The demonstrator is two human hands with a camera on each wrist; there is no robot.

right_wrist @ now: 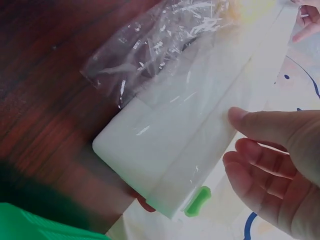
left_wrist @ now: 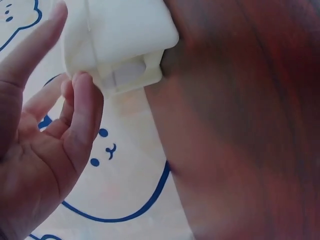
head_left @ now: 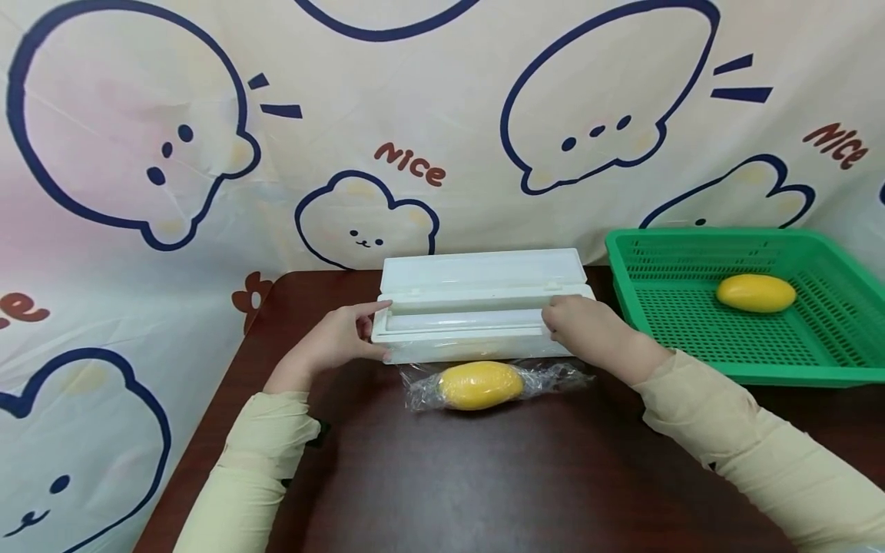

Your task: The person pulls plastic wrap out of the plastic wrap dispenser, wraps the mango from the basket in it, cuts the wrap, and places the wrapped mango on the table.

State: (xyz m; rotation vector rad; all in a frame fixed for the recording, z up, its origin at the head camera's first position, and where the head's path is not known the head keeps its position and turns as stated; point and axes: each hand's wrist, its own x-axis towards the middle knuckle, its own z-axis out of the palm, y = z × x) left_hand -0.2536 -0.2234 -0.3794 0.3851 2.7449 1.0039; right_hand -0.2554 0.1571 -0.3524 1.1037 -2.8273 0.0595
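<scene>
A white cling film dispenser (head_left: 477, 349) lies across the table with its lid (head_left: 484, 271) raised at the back and a pale roll (head_left: 463, 321) inside. My left hand (head_left: 339, 338) holds its left end, thumb at the front corner and a finger at the upper edge. At the right end, my right hand (head_left: 588, 330) reaches over the opening. In the right wrist view its thumb touches the dispenser's edge, and its bent fingers stand apart from the thumb. Just in front, a yellow mango-shaped fruit (head_left: 480, 385) lies wrapped in clear film (head_left: 553, 378), bunched at both ends.
A green perforated basket (head_left: 681, 353) stands to the right, close to my right forearm, with another yellow fruit (head_left: 756, 293) in it. A printed cloth (head_left: 477, 115) hangs behind the dark wooden table (head_left: 484, 476). A bright green tab (right_wrist: 198, 201) shows at the dispenser's end.
</scene>
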